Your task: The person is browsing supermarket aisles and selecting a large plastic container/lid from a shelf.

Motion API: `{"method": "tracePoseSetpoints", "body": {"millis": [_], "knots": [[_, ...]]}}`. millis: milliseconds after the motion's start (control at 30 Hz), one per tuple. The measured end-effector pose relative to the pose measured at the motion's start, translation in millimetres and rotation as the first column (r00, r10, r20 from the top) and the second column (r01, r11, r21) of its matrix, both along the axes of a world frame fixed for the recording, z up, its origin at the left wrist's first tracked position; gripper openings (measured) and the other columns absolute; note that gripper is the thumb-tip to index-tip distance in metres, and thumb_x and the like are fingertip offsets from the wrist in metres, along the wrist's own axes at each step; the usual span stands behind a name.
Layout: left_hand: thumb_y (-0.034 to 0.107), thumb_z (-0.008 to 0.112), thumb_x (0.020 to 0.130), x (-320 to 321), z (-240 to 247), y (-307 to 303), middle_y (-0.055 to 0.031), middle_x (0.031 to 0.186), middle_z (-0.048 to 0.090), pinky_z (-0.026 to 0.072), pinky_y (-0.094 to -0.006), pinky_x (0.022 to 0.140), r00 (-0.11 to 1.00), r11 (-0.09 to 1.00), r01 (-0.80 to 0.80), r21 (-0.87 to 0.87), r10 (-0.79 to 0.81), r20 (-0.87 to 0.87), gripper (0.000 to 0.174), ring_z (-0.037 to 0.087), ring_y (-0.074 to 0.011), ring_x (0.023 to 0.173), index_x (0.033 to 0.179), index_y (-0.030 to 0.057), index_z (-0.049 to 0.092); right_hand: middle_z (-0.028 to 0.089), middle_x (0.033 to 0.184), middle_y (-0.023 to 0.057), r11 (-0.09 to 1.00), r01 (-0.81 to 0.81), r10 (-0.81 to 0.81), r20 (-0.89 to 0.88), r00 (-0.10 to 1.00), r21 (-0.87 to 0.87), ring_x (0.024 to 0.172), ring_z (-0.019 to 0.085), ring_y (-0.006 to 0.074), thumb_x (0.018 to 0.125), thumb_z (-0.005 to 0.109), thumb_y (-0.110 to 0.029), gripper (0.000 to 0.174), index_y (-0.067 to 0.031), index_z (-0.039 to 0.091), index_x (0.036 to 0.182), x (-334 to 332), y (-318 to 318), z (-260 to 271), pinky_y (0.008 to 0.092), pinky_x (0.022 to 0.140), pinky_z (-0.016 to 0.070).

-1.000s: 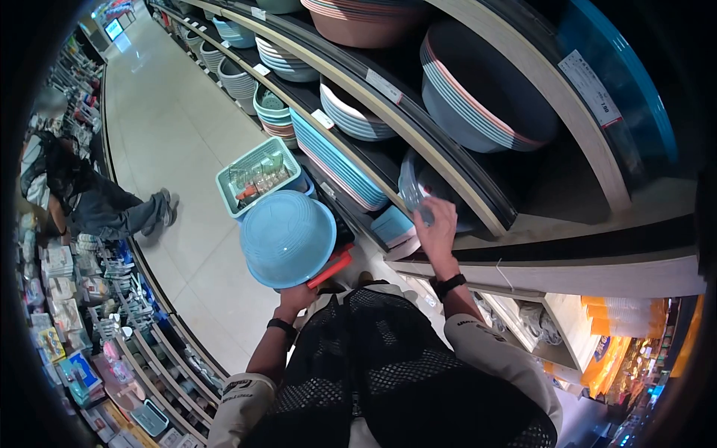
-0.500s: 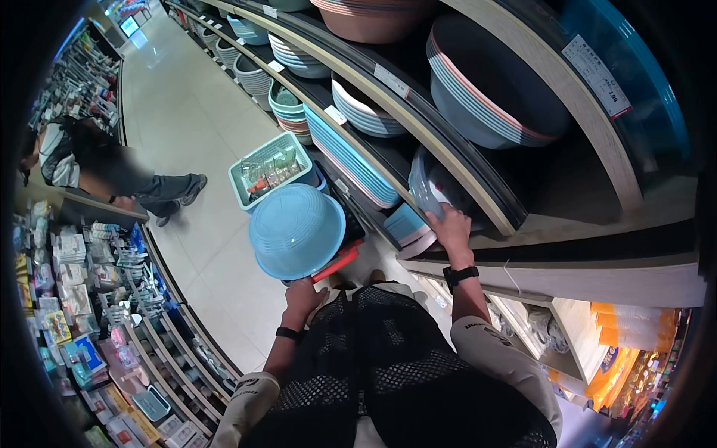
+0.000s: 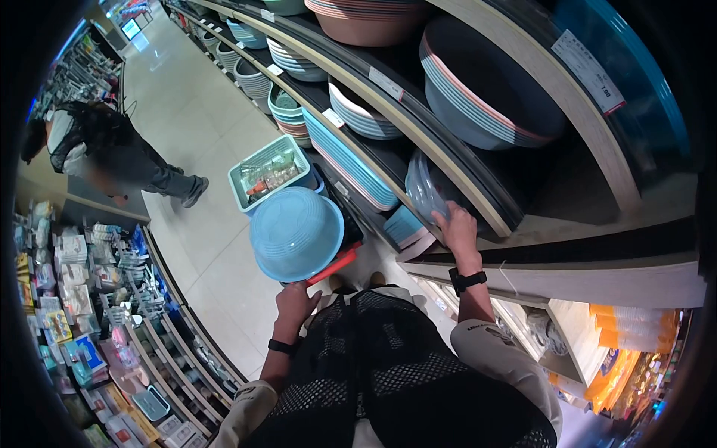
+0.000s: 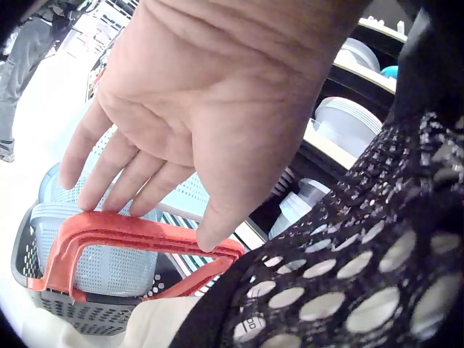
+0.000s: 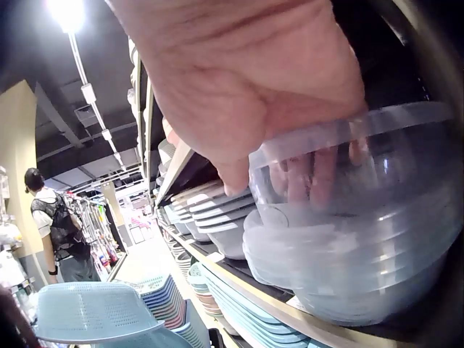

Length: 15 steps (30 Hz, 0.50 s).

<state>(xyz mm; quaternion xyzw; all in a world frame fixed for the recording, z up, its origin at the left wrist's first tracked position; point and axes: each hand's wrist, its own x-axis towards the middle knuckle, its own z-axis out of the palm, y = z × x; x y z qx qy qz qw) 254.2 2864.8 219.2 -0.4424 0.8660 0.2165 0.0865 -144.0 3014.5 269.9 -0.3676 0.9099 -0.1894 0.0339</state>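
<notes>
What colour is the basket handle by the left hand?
Red. The handle shows best in the left wrist view.

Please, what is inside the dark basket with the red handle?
Light-blue perforated plastic ware stands inside the dark basket, seen past its red handle. What lies beneath that ware, on the basket floor, cannot be seen, because the ware covers it.

The vest is black mesh with a front zip. Pale sleeves carry dark lettering; both wristbands are black. The shoes look brown.
</notes>
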Motion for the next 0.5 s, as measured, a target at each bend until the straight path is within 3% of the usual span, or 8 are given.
{"method": "tracePoseSetpoints", "body": {"millis": [133, 333, 433, 500], "knots": [[0.042, 0.079, 0.08, -1.3, -0.4, 3.0, -0.0164, 0.089, 0.072, 0.0572, -0.0456, 0.071, 1.0, 1.0, 0.016, -0.019, -0.016, -0.008, 0.043, 0.071, -0.0337, 0.085, 0.099, 0.0042, 0.072, 0.072, 0.103, 0.0232, 0.994, 0.04, -0.041, -0.007, 0.999, -0.1, 0.099, 0.069, 0.0402, 0.091, 0.073, -0.029, 0.039, 0.0011, 0.066, 0.116, 10.6, -6.3, 34.1, 0.0491, 0.085, 0.053], [0.042, 0.08, 0.079, -8.0, 7.9, 5.2, -0.0159, 0.089, 0.072, 0.0571, -0.0465, 0.07, 1.0, 1.0, 0.007, -0.02, -0.007, -0.005, 0.044, 0.071, -0.0342, 0.085, 0.1, 0.004, 0.072, 0.072, 0.103, 0.0213, 0.977, 0.048, -0.064, -0.07, 0.995, -0.21, 0.097, 0.068, 0.041, 0.091, 0.074, -0.029, 0.038, 0.0009, 0.067, 0.113, 15.7, -1.6, 44.2, 0.0491, 0.085, 0.052], [0.039, 0.081, 0.079, -11.2, 6.0, 8.9, -0.0149, 0.089, 0.072, 0.057, -0.0464, 0.072, 0.998, 0.999, -0.004, -0.048, 0.001, -0.058, 0.042, 0.071, -0.034, 0.086, 0.102, 0.0045, 0.072, 0.072, 0.1, 0.0196, 0.963, -0.038, 0.011, -0.103, 0.995, -0.266, 0.094, 0.068, 0.0391, 0.09, 0.074, -0.028, 0.037, 0.0007, 0.068, 0.112, 22.8, 0.0, 55.7, 0.0471, 0.083, 0.0514], [0.037, 0.081, 0.08, -10.3, -3.1, 10.1, -0.0129, 0.092, 0.074, 0.0576, -0.0449, 0.073, 0.977, 0.995, 0.003, -0.1, -0.025, -0.213, 0.037, 0.072, -0.0348, 0.083, 0.101, 0.0079, 0.075, 0.072, 0.1, 0.0188, 0.971, -0.067, 0.032, -0.149, 0.988, -0.232, 0.092, 0.068, 0.0379, 0.089, 0.075, -0.028, 0.037, 0.0002, 0.068, 0.113, 29.6, -1.2, 64.7, 0.0461, 0.081, 0.0512]]}}
